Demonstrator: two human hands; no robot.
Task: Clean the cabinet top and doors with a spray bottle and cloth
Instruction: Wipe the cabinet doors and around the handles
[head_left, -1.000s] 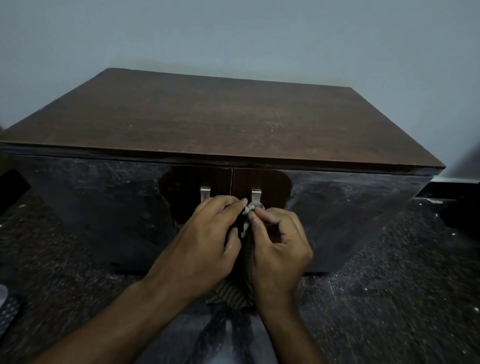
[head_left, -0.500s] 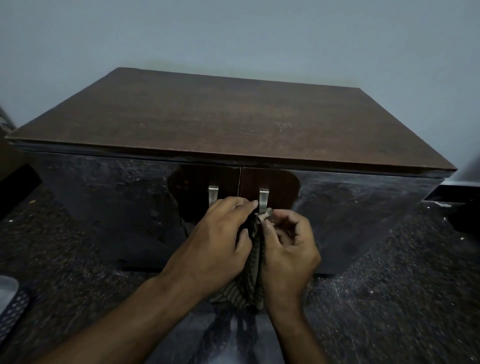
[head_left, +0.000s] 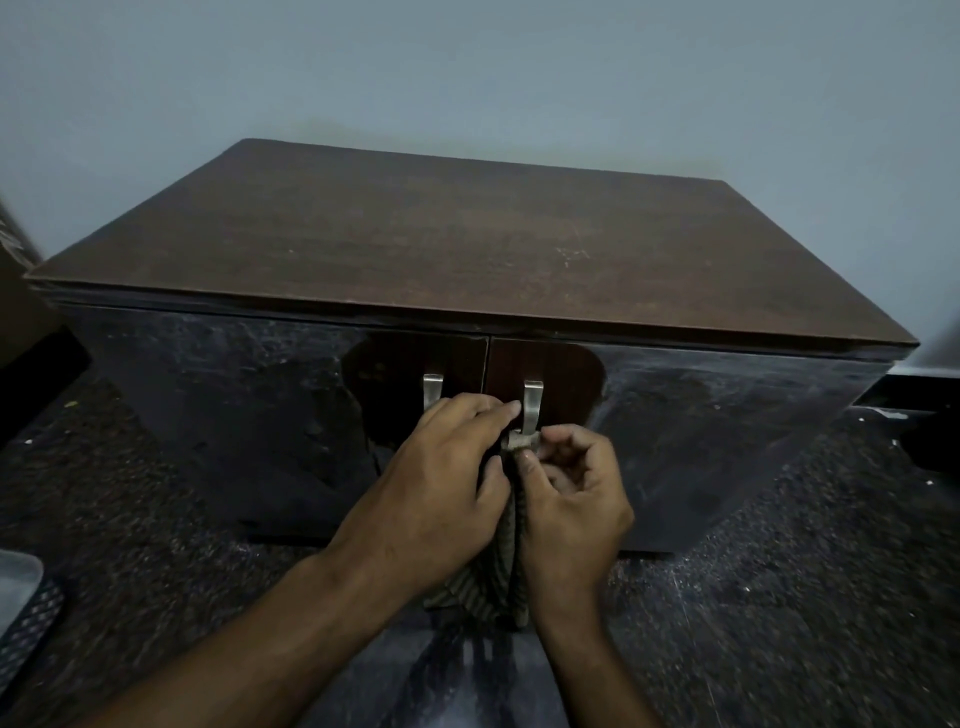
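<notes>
Both hands, left (head_left: 431, 483) and right (head_left: 571, 499), grip the cloth (head_left: 511, 519), now slid lower down the right handle (head_left: 531, 405), so the handle wipe looks nearly finished.

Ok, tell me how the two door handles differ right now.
The right handle has the striped cloth wrapped around its lower end, pinched by the right hand; the left handle has no cloth on it. The left hand hides the left handle's lower part, while more of the right handle shows. Both are pale metal strips mounted upright beside the door seam.
</notes>
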